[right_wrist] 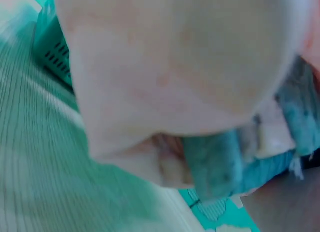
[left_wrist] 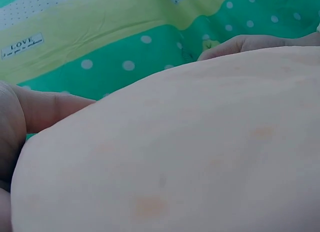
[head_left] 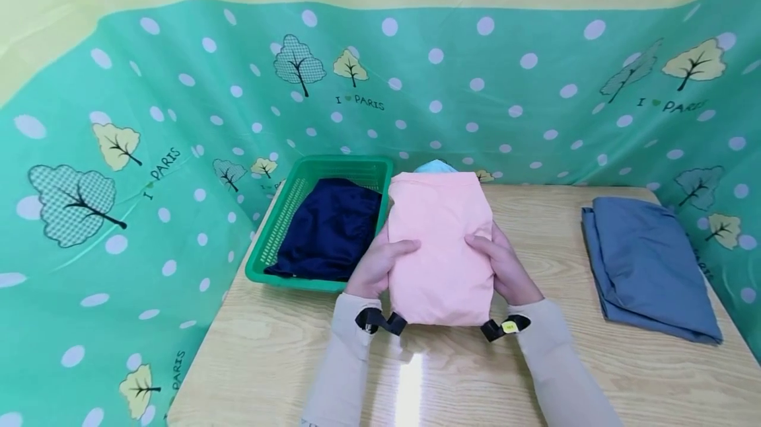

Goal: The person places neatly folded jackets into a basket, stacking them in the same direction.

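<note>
A folded pink garment (head_left: 440,281) is held up between both hands over the table. My left hand (head_left: 376,263) grips its left side, thumb lying on the front face. On the right side my right hand (head_left: 505,263) holds it the same way, fingers tucked behind. Pale cloth (left_wrist: 175,142) fills most of the left wrist view. Teal and greyish fabric (right_wrist: 220,164) shows under the pink cloth in the right wrist view; which piece it belongs to I cannot tell. Behind the garment's top edge, a light blue piece (head_left: 436,166) peeks out, mostly hidden.
A green basket (head_left: 318,285) stands left of the hands with a dark navy garment (head_left: 333,225) inside. At the right of the wooden table (head_left: 267,354) lies a folded grey-blue garment (head_left: 651,268). Patterned green curtain (head_left: 475,96) surrounds the back and sides.
</note>
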Action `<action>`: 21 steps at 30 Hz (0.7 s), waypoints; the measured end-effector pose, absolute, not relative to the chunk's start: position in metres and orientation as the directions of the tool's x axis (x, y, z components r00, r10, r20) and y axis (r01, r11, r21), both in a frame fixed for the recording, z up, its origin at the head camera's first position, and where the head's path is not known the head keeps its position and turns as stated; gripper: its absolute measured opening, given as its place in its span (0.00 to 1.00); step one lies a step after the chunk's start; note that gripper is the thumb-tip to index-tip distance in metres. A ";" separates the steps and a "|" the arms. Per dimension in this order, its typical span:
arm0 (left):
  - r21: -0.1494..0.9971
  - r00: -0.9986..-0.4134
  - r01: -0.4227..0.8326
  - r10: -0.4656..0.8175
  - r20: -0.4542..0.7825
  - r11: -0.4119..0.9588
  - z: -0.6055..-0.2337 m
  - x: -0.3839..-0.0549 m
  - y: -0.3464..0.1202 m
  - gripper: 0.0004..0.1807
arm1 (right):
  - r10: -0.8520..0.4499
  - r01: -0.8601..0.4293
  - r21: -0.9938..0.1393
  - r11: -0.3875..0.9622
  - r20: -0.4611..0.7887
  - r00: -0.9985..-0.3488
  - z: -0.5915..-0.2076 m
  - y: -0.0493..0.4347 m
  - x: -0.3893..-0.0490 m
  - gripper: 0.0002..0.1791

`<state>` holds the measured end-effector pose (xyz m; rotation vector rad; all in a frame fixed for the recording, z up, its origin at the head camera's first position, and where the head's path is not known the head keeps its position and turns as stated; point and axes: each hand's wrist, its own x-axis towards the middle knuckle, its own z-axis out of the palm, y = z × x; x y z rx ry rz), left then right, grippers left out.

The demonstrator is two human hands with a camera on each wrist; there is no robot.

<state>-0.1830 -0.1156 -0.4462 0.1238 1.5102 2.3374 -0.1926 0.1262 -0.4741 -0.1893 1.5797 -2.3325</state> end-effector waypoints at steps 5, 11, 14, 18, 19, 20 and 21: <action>0.916 -0.939 -0.214 0.331 -0.096 -0.341 -0.434 -0.182 -0.127 0.45 | -0.349 0.186 -0.908 -0.376 -0.048 -0.936 -0.466 0.116 -0.195 0.33; 0.930 -0.939 -0.192 0.333 -0.081 -0.314 -0.419 -0.183 -0.140 0.46 | -0.384 0.193 -0.907 -0.374 -0.038 -0.923 -0.454 0.105 -0.199 0.29; 0.936 -0.939 -0.199 0.330 -0.097 -0.292 -0.414 -0.185 -0.148 0.45 | -0.387 0.202 -0.909 -0.364 -0.049 -0.921 -0.449 0.099 -0.202 0.29; 0.943 -0.942 -0.210 0.311 -0.125 -0.259 -0.407 -0.187 -0.158 0.44 | -0.395 0.216 -0.913 -0.345 -0.067 -0.916 -0.444 0.089 -0.206 0.30; 0.946 -0.942 -0.212 0.308 -0.131 -0.246 -0.406 -0.188 -0.161 0.45 | -0.400 0.217 -0.916 -0.338 -0.069 -0.914 -0.443 0.087 -0.207 0.31; 0.949 -0.942 -0.210 0.307 -0.132 -0.236 -0.404 -0.188 -0.164 0.46 | -0.403 0.217 -0.919 -0.330 -0.071 -0.913 -0.441 0.084 -0.208 0.32; 0.952 -0.942 -0.205 0.309 -0.129 -0.227 -0.403 -0.189 -0.167 0.46 | -0.406 0.216 -0.921 -0.325 -0.071 -0.911 -0.440 0.082 -0.209 0.32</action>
